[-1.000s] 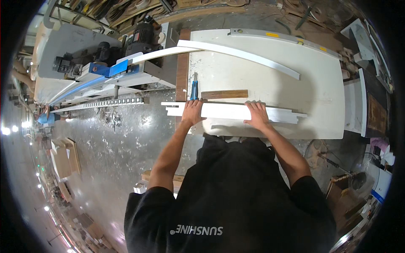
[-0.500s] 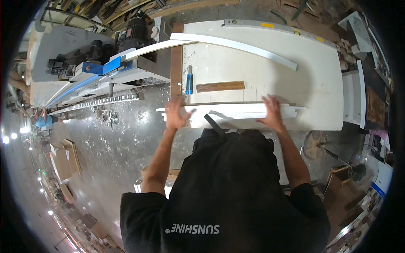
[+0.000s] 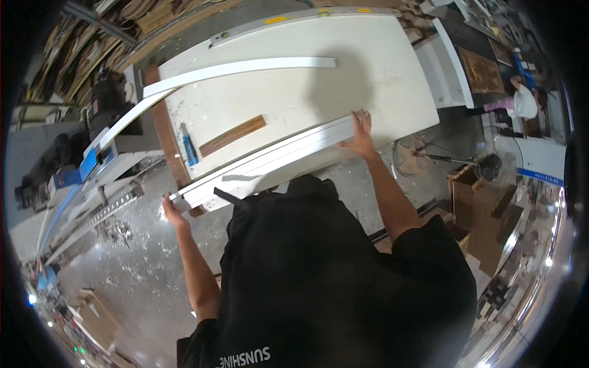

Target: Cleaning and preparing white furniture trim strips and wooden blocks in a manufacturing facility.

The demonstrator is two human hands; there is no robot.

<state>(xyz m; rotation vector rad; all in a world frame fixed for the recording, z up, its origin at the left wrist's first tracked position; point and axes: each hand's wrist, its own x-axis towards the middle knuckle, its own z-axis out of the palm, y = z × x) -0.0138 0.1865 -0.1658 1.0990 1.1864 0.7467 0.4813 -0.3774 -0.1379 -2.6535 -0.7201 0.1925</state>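
A long white board (image 3: 270, 158) lies along the near edge of a white worktable (image 3: 392, 80). My left hand (image 3: 170, 211) grips the board's left end, which sticks out past the table's corner. My right hand (image 3: 361, 132) is pressed on the board's right end, fingers spread over its top. My black shirt hides the board's lower middle.
On the table lie a long curved white strip (image 3: 245, 67), a small brown wood slat (image 3: 233, 136) and a blue tube (image 3: 190, 149). A machine with a blue part (image 3: 86, 165) stands at left over a dusty floor. A fan (image 3: 408, 156), cardboard boxes and a distant person (image 3: 521, 101) are at right.
My hands have slid apart from the board's middle to its two ends. The view has swung, so the table now sits tilted and closer.
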